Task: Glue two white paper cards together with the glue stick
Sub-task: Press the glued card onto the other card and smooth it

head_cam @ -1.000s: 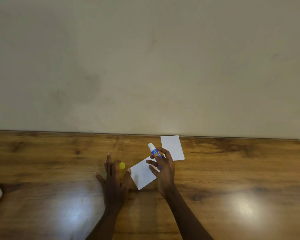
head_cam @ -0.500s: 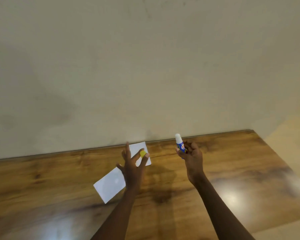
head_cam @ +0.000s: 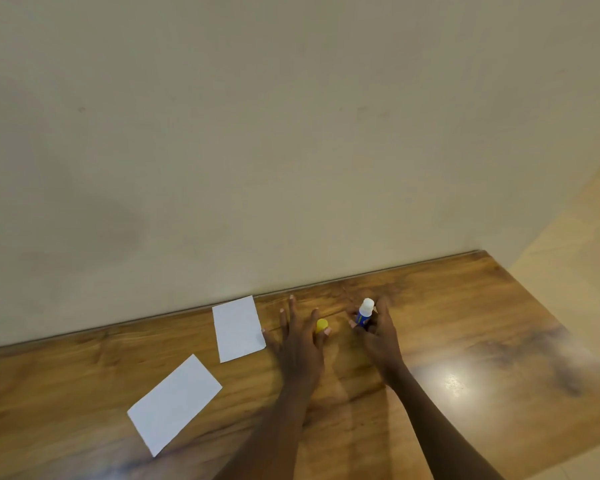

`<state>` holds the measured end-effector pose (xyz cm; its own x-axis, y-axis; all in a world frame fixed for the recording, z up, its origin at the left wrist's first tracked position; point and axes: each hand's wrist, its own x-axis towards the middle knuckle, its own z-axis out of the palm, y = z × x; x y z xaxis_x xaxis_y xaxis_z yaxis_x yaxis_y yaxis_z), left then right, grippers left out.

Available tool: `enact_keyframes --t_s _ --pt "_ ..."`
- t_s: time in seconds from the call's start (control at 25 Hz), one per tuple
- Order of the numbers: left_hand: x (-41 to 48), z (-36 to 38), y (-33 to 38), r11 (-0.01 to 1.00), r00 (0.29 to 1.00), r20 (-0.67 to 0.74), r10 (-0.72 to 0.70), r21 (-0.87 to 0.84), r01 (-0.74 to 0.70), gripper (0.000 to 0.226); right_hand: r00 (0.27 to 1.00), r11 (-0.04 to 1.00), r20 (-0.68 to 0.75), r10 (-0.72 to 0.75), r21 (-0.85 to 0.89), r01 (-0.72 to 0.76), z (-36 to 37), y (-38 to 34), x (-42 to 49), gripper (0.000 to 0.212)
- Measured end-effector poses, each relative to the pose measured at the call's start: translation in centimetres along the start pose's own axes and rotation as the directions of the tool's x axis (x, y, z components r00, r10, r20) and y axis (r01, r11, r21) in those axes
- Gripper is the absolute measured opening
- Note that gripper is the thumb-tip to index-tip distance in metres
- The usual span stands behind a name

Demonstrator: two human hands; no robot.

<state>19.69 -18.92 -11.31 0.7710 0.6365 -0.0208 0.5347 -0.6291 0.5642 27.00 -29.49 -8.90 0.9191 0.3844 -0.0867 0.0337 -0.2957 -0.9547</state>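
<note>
Two white paper cards lie apart on the wooden table (head_cam: 465, 341): one card (head_cam: 238, 328) near the wall, the other card (head_cam: 174, 402) nearer me and to the left. My right hand (head_cam: 378, 336) grips the blue glue stick (head_cam: 364, 313) upright, its white tip bare and pointing up. My left hand (head_cam: 300, 344) pinches the yellow cap (head_cam: 321, 324) between thumb and forefinger, the other fingers spread, just right of the far card. Cap and stick are a short way apart. Neither hand touches a card.
A plain beige wall (head_cam: 257, 150) runs along the table's far edge. The table's right edge (head_cam: 548, 317) drops off to a light tiled floor (head_cam: 575, 244). A bright light reflection (head_cam: 454, 381) shines on the wood right of my right arm.
The view has swung right. Both hands left the cards and moved right, the left with the cap, the right with the stick. The near card lies uncovered.
</note>
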Motion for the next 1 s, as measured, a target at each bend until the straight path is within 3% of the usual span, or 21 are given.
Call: enact_keyframes --t_s 0.16,0.28,0.32,0.4,0.48,0.52,0.6,0.68,0.76,0.88,1.0 --pt "-0.1 0.6 0.0 0.999 1.0 -0.009 0.019 0.048 -0.019 0.046 1.0 0.995 -0.013 0.024 -0.092 -0.025 0.3 0.7 0.3 0.037" --pt "0.0 0.2 -0.3 0.997 0.998 0.049 0.027 0.07 -0.031 0.053 1.0 0.996 -0.007 0.019 -0.084 -0.02 0.0 0.2 -0.1 0.054" --pt "0.0 -0.1 -0.3 0.997 0.995 0.089 0.039 0.06 -0.044 0.058 0.998 1.0 -0.066 -0.006 -0.026 0.004 -0.2 -0.2 -0.5 0.057" --pt "-0.5 -1.2 -0.8 0.996 0.986 0.141 0.09 -0.004 -0.09 0.067 0.935 0.99 -0.344 -0.088 0.073 0.12 -0.4 -1.2 -1.9 0.056" --pt "-1.5 -2.7 -2.4 0.99 0.988 0.078 0.132 -0.065 -0.128 0.065 0.799 0.958 -0.536 -0.271 -0.072 0.277 1.1 -2.9 -3.8 0.045" --pt "-2.1 -3.6 -3.6 0.989 0.991 0.023 0.128 -0.076 -0.126 0.062 0.769 0.917 -0.501 -0.397 -0.191 0.35 2.7 -3.7 -4.6 0.036" --pt "-2.7 -5.7 -6.4 0.996 0.996 -0.061 0.069 -0.048 -0.072 0.06 0.821 0.844 -0.242 -0.517 -0.307 0.44 6.9 -5.3 -5.5 0.024" --pt "-2.6 -7.8 -8.8 0.997 0.997 -0.067 -0.034 0.072 0.039 0.057 0.929 0.872 0.018 -0.37 -0.339 0.353 10.8 -6.5 -5.3 0.023" --pt "-2.0 -9.5 -10.2 0.97 0.991 -0.061 -0.115 0.209 0.125 0.052 0.988 0.872 0.106 -0.116 -0.466 0.152 13.7 -6.6 -4.4 0.037" --pt "-1.3 -10.5 -10.7 0.956 0.991 -0.001 -0.132 0.265 0.127 0.049 0.992 0.737 0.059 0.115 -0.674 -0.046 16.0 -6.7 -3.7 0.054" --pt "-1.2 -10.6 -11.2 0.94 0.996 0.036 -0.077 0.336 0.06 0.05 0.973 0.723 -0.027 0.229 -0.665 -0.189 17.4 -7.0 -3.1 0.06"
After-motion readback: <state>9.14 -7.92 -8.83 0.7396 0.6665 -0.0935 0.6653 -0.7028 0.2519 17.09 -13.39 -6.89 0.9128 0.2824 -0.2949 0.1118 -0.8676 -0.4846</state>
